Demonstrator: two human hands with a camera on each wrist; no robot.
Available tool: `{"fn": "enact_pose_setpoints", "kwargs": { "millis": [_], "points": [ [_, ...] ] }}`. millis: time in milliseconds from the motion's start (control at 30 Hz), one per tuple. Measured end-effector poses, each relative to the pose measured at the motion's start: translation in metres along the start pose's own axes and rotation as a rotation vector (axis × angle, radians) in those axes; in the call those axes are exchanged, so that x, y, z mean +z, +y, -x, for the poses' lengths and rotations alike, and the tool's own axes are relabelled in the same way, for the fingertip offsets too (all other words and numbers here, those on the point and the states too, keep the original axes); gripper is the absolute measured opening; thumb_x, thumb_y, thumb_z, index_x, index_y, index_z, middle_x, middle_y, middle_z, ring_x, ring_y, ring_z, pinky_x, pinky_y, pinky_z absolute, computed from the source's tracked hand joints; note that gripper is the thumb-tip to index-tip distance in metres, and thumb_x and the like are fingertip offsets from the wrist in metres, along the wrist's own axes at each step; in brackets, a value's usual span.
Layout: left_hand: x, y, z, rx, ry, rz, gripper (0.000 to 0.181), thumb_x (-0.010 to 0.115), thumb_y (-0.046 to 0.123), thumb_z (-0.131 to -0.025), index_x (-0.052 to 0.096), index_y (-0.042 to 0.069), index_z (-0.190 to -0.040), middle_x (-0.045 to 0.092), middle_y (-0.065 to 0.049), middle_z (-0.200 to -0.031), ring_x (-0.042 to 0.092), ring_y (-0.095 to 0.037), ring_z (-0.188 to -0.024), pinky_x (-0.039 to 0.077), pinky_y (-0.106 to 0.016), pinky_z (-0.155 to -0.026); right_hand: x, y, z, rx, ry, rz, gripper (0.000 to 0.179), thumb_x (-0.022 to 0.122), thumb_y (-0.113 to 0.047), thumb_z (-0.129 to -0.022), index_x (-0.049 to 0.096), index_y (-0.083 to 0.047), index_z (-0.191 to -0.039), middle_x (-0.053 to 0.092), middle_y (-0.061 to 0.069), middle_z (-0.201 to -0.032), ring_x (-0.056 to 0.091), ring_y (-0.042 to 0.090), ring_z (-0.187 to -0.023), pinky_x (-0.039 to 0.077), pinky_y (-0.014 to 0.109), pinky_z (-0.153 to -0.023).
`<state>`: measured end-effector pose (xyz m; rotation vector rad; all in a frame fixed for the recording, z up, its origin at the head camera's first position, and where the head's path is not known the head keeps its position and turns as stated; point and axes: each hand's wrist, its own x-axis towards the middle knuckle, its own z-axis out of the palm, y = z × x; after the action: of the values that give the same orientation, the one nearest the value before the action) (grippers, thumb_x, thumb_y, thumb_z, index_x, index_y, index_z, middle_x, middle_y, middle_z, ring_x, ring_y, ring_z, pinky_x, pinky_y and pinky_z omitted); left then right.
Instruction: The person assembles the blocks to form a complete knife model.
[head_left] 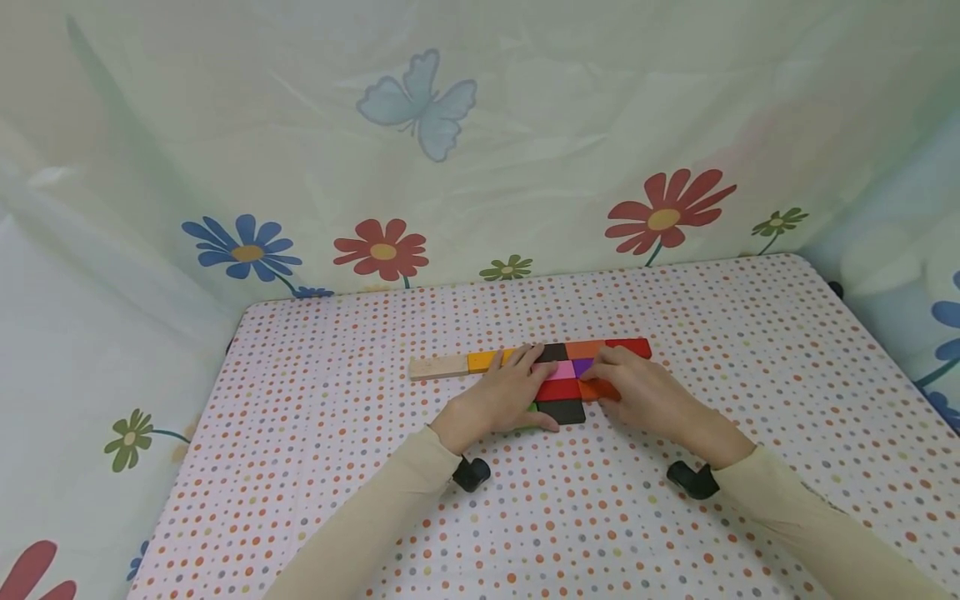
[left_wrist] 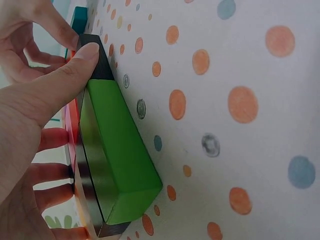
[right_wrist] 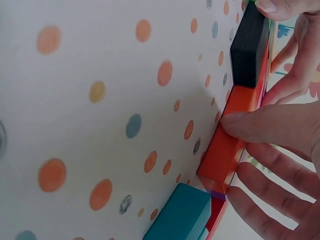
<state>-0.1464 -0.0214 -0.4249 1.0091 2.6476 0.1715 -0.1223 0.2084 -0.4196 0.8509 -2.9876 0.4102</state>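
Coloured wooden blocks lie side by side in several rows on the table. My left hand lies across the left part with fingers spread over the blocks, its thumb touching the black block beside the green block. My right hand pinches the orange block at the right end of a near row, its thumb on the near side. Between the hands show a pink block, a purple block and a red block. The left fingers partly cover the yellow block.
A plain wood block forms the left end of the far row, and a red block its right end. A teal block shows near the right hand. The dotted tablecloth covers the table; a flowered curtain hangs behind.
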Motion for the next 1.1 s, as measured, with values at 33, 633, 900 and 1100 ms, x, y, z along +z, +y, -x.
{"fn": "enact_pose_setpoints", "kwargs": {
  "millis": [33, 633, 900, 1100],
  "points": [
    [0.0, 0.0, 0.0, 0.001, 0.001, 0.001, 0.09, 0.067, 0.063, -0.095, 0.034, 0.017, -0.165, 0.019, -0.012, -0.173, 0.019, -0.03, -0.159, 0.019, -0.056, -0.126, 0.0, 0.0, 0.0, 0.001, -0.001, -0.002, 0.033, 0.092, -0.002, -0.077, 0.078, 0.0, -0.106, 0.062, 0.01, -0.1, 0.06, 0.025, -0.092, 0.062, 0.048, -0.081],
    [0.001, 0.0, -0.001, -0.007, -0.004, -0.005, 0.092, 0.067, 0.063, -0.094, 0.033, 0.017, -0.166, 0.018, -0.012, -0.173, 0.019, -0.029, -0.159, 0.018, -0.056, -0.126, -0.026, 0.042, 0.011, 0.052, -0.012, -0.096, 0.031, 0.084, -0.003, -0.087, 0.076, -0.001, -0.116, 0.065, 0.012, -0.11, 0.062, 0.031, -0.102, 0.058, 0.053, -0.087],
    [0.001, 0.001, 0.0, -0.015, -0.013, -0.013, 0.092, 0.066, 0.064, -0.094, 0.032, 0.017, -0.166, 0.017, -0.012, -0.174, 0.018, -0.03, -0.16, 0.017, -0.056, -0.126, -0.022, 0.058, 0.019, 0.081, -0.037, -0.116, 0.029, 0.086, 0.001, -0.083, 0.077, 0.001, -0.111, 0.067, 0.016, -0.108, 0.064, 0.035, -0.1, 0.059, 0.053, -0.086],
    [0.0, 0.002, -0.001, -0.015, -0.013, -0.015, 0.092, 0.067, 0.064, -0.094, 0.032, 0.017, -0.166, 0.017, -0.012, -0.174, 0.018, -0.03, -0.16, 0.017, -0.055, -0.126, -0.021, 0.062, 0.02, 0.075, -0.052, -0.154, 0.031, 0.088, 0.001, -0.081, 0.078, 0.001, -0.11, 0.07, 0.017, -0.109, 0.064, 0.04, -0.104, 0.059, 0.053, -0.086]
  ]
}}
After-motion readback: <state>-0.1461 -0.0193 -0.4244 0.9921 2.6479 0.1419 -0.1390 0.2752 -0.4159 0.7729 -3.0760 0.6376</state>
